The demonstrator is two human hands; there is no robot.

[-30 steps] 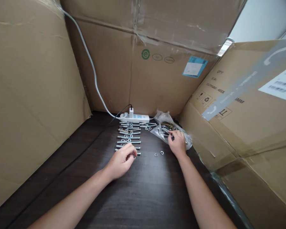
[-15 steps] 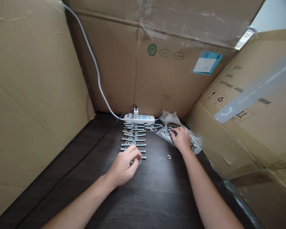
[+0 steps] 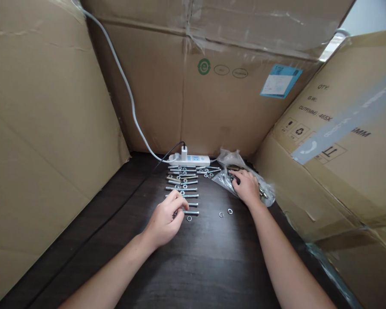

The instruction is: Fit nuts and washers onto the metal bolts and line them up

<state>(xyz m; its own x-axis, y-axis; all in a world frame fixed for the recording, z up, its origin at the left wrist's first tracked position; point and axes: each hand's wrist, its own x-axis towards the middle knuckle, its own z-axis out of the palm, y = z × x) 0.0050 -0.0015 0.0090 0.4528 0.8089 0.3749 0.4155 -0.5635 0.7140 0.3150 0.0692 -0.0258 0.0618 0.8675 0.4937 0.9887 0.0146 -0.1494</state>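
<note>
My left hand (image 3: 166, 218) is over the near end of the rows of bolts, its fingers curled toward the thumb; whatever they hold, if anything, is hidden. A bolt (image 3: 193, 213) sticks out to the right from beneath those fingers, and a ring washer (image 3: 189, 219) lies just below it. Farther back, several bolts (image 3: 189, 189) lie in rows with small washers among them. My right hand (image 3: 247, 187) reaches into a clear plastic bag (image 3: 223, 180) of metal hardware, fingers bent and closed around something I cannot make out.
Two loose washers, a thin one (image 3: 221, 215) and a thicker one (image 3: 230, 211), lie between my arms. A white power strip (image 3: 193, 160) with a plugged-in charger stands behind the bolts. A black cable (image 3: 116, 210) crosses the dark table (image 3: 206, 270). Cardboard walls (image 3: 225, 116) enclose three sides.
My left hand has shifted slightly, uncovering more of the nearest bolt and the washer beside it. My right hand stays in the bag with its fingers moved a little. The whole view has shifted slightly.
</note>
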